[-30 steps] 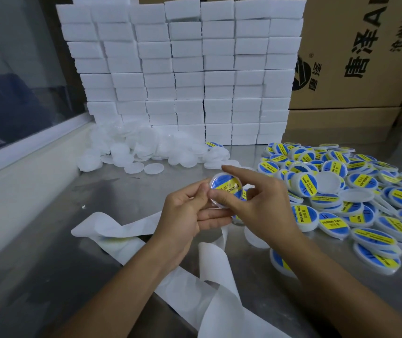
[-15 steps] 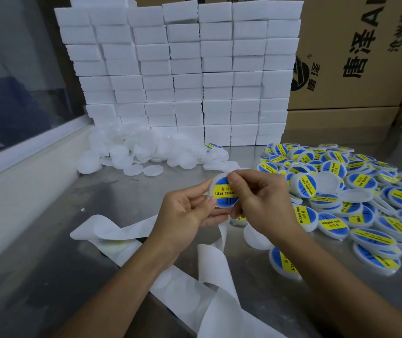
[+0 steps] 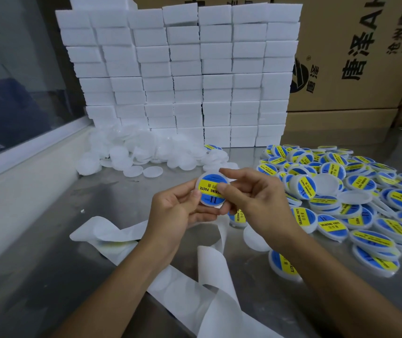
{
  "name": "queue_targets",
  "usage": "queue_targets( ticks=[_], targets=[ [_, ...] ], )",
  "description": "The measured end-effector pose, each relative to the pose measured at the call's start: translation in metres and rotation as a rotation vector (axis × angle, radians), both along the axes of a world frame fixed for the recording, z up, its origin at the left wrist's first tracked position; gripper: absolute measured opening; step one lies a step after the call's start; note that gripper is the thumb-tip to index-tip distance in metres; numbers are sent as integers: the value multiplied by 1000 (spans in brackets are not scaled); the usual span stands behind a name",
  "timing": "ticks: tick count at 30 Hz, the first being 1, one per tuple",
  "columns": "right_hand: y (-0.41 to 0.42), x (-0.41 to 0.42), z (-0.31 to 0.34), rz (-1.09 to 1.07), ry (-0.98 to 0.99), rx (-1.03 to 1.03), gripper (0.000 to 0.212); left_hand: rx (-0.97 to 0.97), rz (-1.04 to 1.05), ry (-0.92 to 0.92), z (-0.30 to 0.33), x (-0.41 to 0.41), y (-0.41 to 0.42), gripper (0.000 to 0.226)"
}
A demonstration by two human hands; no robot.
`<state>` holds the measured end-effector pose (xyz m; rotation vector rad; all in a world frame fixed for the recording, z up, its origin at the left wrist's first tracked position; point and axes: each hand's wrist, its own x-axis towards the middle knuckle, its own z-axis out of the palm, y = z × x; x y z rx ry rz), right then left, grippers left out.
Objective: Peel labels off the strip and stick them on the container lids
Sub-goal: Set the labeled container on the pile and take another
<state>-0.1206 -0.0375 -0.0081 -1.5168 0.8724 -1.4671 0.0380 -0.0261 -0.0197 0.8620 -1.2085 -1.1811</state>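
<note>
Right now your left hand [image 3: 178,213] cradles the lid [image 3: 213,190] upright between both hands, label facing you — your right hand [image 3: 251,198] pinches its right edge, thumb on the label. Labelled lids [image 3: 366,203] pile rightward, nearer your right hand.

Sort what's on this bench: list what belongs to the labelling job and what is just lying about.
Part of the job:
- lid with blue-and-yellow label, held by left hand and pressed by right hand
- backing strip
- plain white lids
- labelled lids pile

Just lying about:
- white foam block stack
- cardboard cartons
- steel bench
</note>
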Motion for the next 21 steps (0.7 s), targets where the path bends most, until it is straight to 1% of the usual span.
queue_targets(
  ticks=[2,3,6,8,9,10,12,14,15,18,19,21],
  targets=[
    [0,-2,1,-29,-27,-11,9,-30,4,-47,0,-3,1,25],
    [-1,-4,0,-49,-30,-16,8,-49,8,-76,1,-4,2,26],
    [-5,-7,-3,-102,-7,-9,19,-90,33,-166,1,-8,3,31],
    [-6,-5,-6,-144,47,-31,15,-73,46,-164,1,-9,4,30],
    [-6,-4,-8,-192,111,-74,10,-54,59,-148,1,-10,5,29],
    [-6,-3,-10,-258,214,-152,10,-35,80,-129,1,-10,4,27],
    [-5,-1,-14,-331,450,-333,34,-3,125,-81,1,-9,3,24],
    [-4,0,-16,-298,571,-417,55,13,141,-67,1,-7,2,21],
    [-3,1,-16,-298,599,-430,59,18,140,-78,1,-6,2,19],
    [-6,-2,-15,-320,613,-444,60,-4,143,-140,0,-5,0,15],
    [-7,-5,-14,-323,619,-424,58,-33,170,-179,-2,-5,-1,15],
    [-13,-15,-15,-396,665,-374,51,-114,275,-296,-8,-5,-5,15]
  ],
)
